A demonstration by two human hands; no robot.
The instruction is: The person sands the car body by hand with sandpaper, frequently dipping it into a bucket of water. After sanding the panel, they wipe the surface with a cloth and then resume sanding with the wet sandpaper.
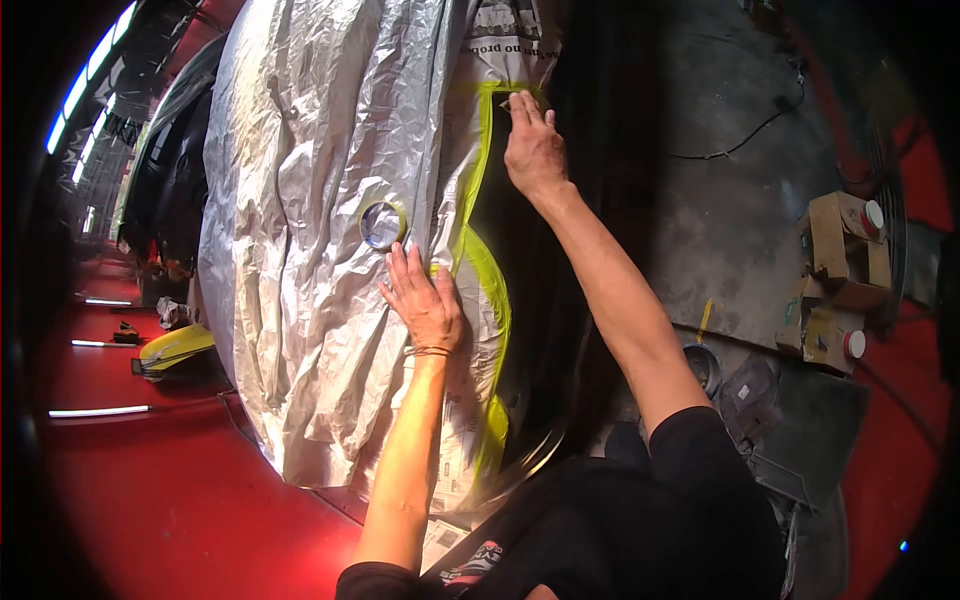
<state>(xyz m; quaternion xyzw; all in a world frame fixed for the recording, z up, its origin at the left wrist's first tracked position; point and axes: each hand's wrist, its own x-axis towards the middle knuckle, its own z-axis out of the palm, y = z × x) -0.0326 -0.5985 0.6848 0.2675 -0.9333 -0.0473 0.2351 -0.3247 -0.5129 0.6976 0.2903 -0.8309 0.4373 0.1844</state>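
Observation:
A crinkled silver cover sheet (310, 330) and strips of printed newspaper (465, 405) lie over a black, glossy car-like body panel (520, 220). Yellow-green masking tape (487, 275) runs along the paper's edge in a curving line. My left hand (428, 305) rests flat on the covering, fingers stretched out, just below a roll of tape (382, 225) that lies on the silver sheet. Farther up, my right hand (537, 150) has its fingers extended against the dark panel, at the upper corner of the tape line. Neither hand visibly holds anything.
Cardboard boxes (850, 255) with white-capped containers stand at the right on the grey floor (730, 230). A dark cable (745, 145) crosses that floor. At the left, a yellow-and-black object (172, 352) lies on the red floor (200, 490), near a dark vehicle (180, 165).

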